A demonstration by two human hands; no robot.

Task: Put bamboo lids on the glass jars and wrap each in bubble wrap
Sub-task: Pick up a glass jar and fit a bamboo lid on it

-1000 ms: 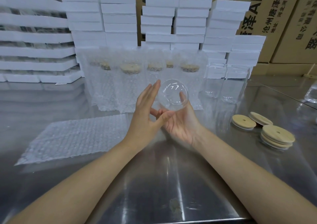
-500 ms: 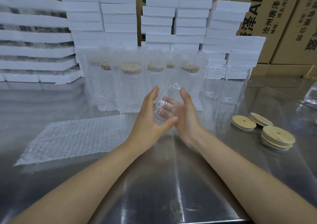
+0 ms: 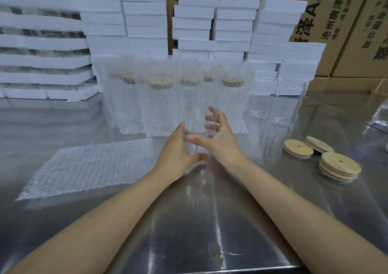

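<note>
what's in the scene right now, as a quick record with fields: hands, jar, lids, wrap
left hand: grips the glass jar low, near its base
right hand: thumb across the jar's front, fingers round its far side
glass jar: upright, no lid
bamboo lids: loose on the table, right of the hands; one stack, two beside it
bubble wrap sheet: flat, left of the hands
wrapped jars: a row behind the hands, lids on
bare jars: two, right of the row, no lids
</note>
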